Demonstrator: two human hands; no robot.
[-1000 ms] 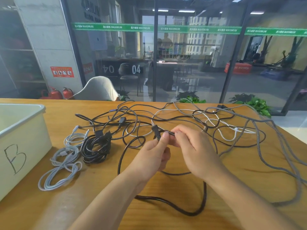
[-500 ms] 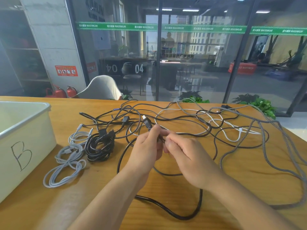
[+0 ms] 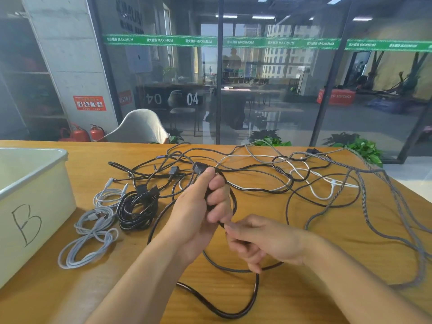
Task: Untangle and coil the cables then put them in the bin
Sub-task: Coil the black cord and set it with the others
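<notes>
Black cable clamped in both my hands, above the worktop (image 3: 292, 300).

My left hand (image 3: 198, 211) had its fingers curled tight round the black cable (image 3: 217, 308) just below its plug (image 3: 199, 167) — my right hand (image 3: 264, 242) pinched the same cable lower down. The rest lay tangled beyond; a coiled black cable (image 3: 136, 208) and grey cable (image 3: 91, 235) lay beside the white bin (image 3: 35, 183) marked B.

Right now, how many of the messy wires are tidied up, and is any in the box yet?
Two look coiled: a black bundle and a grey bundle lie beside bin B, not visibly in it. The left hand grips a black cable's plug end; the right hand pinches that cable lower down. The tangled pile still waits.
</notes>
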